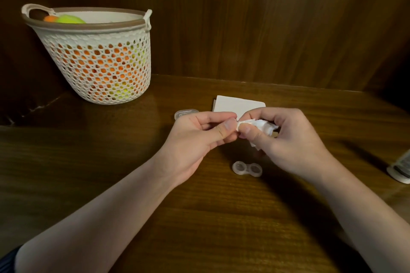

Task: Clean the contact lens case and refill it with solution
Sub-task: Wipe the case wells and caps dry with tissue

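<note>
Crumpled white tissue (pixel 258 125) between both hands

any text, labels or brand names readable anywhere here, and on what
None can be read.
White folded paper: blank on the side shown.
Clear twin-well contact lens case: no marking visible.
Small clear plastic box: nothing legible.
White object at the right edge: cut off, any print too blurred to read.

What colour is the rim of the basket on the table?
Brown, above a cream perforated wall; the basket rim shows best in the head view.
</note>
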Demonstrator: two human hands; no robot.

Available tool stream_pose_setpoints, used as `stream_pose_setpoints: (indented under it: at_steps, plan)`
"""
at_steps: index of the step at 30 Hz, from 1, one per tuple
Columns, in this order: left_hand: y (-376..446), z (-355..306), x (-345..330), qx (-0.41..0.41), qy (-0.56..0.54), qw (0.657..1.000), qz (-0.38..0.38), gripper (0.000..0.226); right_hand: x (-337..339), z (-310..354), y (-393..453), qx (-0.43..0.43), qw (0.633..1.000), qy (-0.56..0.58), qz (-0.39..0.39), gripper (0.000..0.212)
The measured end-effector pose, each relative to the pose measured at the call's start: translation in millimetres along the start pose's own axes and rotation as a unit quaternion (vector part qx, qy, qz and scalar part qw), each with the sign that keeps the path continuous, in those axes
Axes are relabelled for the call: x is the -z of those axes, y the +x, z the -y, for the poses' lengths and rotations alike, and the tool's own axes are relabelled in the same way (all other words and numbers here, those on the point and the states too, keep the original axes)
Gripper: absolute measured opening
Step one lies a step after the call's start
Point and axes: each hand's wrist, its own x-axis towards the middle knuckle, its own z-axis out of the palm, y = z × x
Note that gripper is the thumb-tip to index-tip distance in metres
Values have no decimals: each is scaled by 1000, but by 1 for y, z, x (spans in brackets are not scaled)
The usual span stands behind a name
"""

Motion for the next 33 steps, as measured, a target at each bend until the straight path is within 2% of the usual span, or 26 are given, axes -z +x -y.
stream_pose_setpoints:
  at_steps: [3, 6, 10, 14, 16, 21, 25, 30, 33]
  plan:
    - [-1, 2, -2, 10, -12, 1000, 22, 25, 0, -3, 0, -15, 997, -63, -42, 13]
    - [0, 0, -3, 17, -28, 999, 35, 25, -8, 0, -3, 8, 992, -94, -88, 20]
    - [1, -4, 1, 25, -62, 997, 38, 27, -9, -4, -3, -11, 997, 14, -80, 4]
    - [4, -8, 5, 40, -103, 993, 41, 27, -3, -3, -4, -27, 981, 148, -120, 9]
    - [5, -7, 6, 42, -103, 993, 43, 25, -1, -2, -5, -30, 979, 161, -119, 12]
    - [4, -6, 7, 40, -88, 994, 49, 27, -9, -4, -5, -32, 992, 84, -90, 17]
    - [5, -3, 7, 16, -46, 998, 25, 32, -9, -3, -4, -46, 995, 60, -72, 9]
    - [4, -4, 6, 2, -13, 1000, 27, 34, -9, -6, -5, -80, 976, 202, -23, 14]
    - [3, -5, 6, -6, 12, 1000, 15, 39, -7, -8, -4, -107, 959, 260, -43, 19]
